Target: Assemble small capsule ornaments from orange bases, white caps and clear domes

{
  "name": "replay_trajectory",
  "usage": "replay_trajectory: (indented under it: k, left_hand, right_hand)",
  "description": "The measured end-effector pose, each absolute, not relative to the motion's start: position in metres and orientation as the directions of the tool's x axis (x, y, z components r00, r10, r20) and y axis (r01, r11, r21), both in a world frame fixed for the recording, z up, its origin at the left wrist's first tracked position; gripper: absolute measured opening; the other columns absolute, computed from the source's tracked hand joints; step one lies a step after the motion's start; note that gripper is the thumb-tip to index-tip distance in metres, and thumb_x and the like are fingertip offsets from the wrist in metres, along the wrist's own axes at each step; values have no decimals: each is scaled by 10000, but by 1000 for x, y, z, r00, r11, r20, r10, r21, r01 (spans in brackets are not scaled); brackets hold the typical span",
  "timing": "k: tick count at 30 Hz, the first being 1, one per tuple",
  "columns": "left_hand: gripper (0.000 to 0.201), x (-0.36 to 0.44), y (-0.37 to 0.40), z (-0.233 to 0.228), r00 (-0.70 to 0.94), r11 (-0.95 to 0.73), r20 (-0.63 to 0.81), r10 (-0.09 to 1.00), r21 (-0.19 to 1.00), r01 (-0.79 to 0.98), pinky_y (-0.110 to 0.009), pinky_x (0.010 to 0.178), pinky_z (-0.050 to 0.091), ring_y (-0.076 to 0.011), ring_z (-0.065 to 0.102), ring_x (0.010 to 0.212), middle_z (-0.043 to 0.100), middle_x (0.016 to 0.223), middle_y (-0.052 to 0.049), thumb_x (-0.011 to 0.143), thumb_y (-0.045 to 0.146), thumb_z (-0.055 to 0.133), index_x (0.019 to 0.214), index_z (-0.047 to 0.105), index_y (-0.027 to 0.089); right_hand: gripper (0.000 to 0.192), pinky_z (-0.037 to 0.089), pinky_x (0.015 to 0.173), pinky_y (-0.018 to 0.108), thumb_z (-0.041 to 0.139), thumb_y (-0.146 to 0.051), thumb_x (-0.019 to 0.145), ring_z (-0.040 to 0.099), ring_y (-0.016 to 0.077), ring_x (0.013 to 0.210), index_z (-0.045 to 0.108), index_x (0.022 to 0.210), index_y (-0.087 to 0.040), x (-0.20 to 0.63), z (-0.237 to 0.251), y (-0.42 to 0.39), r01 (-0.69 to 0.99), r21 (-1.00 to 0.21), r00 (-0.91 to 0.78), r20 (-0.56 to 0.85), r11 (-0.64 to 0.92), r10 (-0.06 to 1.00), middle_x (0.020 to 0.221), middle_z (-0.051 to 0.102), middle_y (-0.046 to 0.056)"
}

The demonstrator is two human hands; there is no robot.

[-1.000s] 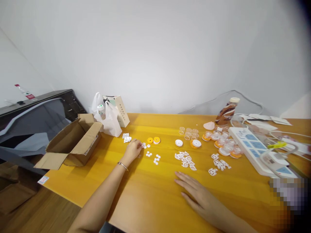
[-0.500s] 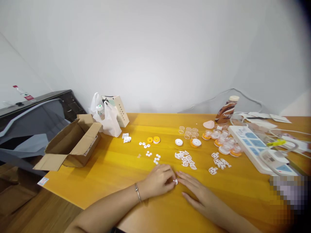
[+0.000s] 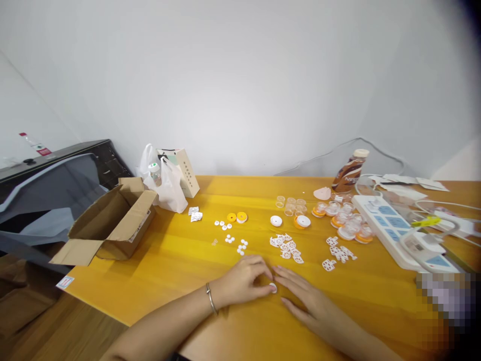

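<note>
My left hand (image 3: 250,278), with a metal bracelet at the wrist, is closed with thumb and forefinger at a small white round piece (image 3: 273,288). Part of the piece is covered by the thumb tip. Just to its right lies my right hand (image 3: 304,296), fingers stretched out and holding nothing, their tips close to the piece. Beyond the hands are several small white round caps (image 3: 242,246) and a pile of white spoked cut-out parts (image 3: 287,246). Yellow discs (image 3: 236,217), a white disc (image 3: 276,220) and a white-and-orange disc (image 3: 302,221) sit farther back.
Clear plastic rings (image 3: 290,205), domed clear-and-orange assemblies (image 3: 347,228) and more spoked parts (image 3: 340,249) lie right of centre. A power strip (image 3: 387,230) and a brown bottle (image 3: 349,170) stand at the right. An open cardboard box (image 3: 112,225) and a plastic bag (image 3: 171,193) are at the left.
The small white piece has turned and sits slightly lower, with its round face now showing. The left thumb and forefinger have shifted a little; the right hand has stayed nearly still.
</note>
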State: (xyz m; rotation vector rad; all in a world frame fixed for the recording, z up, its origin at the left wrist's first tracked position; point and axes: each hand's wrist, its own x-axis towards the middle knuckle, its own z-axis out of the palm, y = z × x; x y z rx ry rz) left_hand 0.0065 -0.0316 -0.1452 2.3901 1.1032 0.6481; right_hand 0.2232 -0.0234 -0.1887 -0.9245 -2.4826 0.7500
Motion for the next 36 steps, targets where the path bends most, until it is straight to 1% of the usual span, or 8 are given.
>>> replay_trajectory:
  k: [6, 10, 14, 18, 23, 28, 31, 36]
  left_hand:
    - [159, -16, -13, -128, 359, -494, 340, 869, 600, 629, -271, 793, 417, -151, 536, 853, 579, 883, -44, 831, 300, 504, 909, 580, 184]
    - [204, -35, 26, -118, 216, -381, 360, 908, 491, 783, -290, 867, 387, -172, 515, 953, 577, 966, -52, 832, 286, 496, 999, 567, 192]
    - [307, -49, 70, -114, 180, -280, 277, 944, 382, 881, -342, 883, 359, -225, 496, 988, 575, 1012, -69, 782, 351, 547, 1042, 576, 190]
    - [304, -51, 92, -120, 154, -225, 222, 963, 344, 911, -390, 853, 337, -270, 502, 967, 598, 949, -81, 725, 402, 587, 938, 629, 188]
    - [249, -47, 95, -126, 138, -200, 191, 972, 352, 914, -383, 813, 335, -265, 528, 916, 625, 845, -62, 712, 425, 589, 788, 654, 197]
    - [278, -41, 80, -115, 108, -206, 249, 962, 413, 887, -384, 864, 334, -247, 512, 993, 620, 972, -62, 770, 397, 548, 957, 625, 206]
    - [301, -31, 46, -109, 193, -308, 276, 942, 472, 826, -323, 887, 360, -194, 524, 994, 602, 1045, -56, 791, 369, 546, 1046, 588, 216]
    - [441, -11, -21, -115, 537, -550, 223, 814, 594, 587, -324, 895, 377, -185, 530, 990, 601, 1075, -56, 783, 372, 569, 1195, 482, 239]
  right_hand:
    - [393, 321, 1045, 423, 430, -348, 868, 370, 227, 1257, 499, 1236, -226, 223, -182, -26, 493, -612, -704, 137, 618, 697, 1360, 421, 65]
    - [404, 319, 1047, 422, 420, -356, 874, 354, 221, 1266, 487, 1246, -215, 223, -179, -26, 509, -599, -711, 112, 619, 694, 1360, 419, 69]
    - [398, 312, 1051, 423, 423, -355, 874, 361, 223, 1262, 489, 1245, -225, 223, -180, -26, 499, -618, -702, 123, 607, 702, 1361, 418, 67]
    - [401, 320, 1045, 425, 423, -356, 873, 359, 224, 1263, 485, 1248, -227, 223, -177, -27, 502, -618, -707, 110, 605, 699, 1363, 416, 65]
    - [399, 313, 1048, 428, 422, -352, 873, 354, 225, 1266, 481, 1251, -239, 224, -174, -27, 501, -624, -705, 108, 600, 701, 1364, 415, 57]
    - [403, 313, 1049, 425, 420, -346, 874, 349, 222, 1269, 475, 1257, -234, 224, -177, -27, 495, -619, -710, 116, 609, 695, 1369, 408, 57]
    - [402, 318, 1046, 424, 427, -341, 870, 354, 221, 1267, 479, 1251, -227, 223, -178, -26, 498, -610, -714, 116, 617, 691, 1367, 411, 62]
    - [407, 337, 1032, 419, 457, -323, 846, 400, 226, 1236, 481, 1237, -210, 222, -180, -25, 481, -636, -677, 167, 603, 717, 1340, 446, 84]
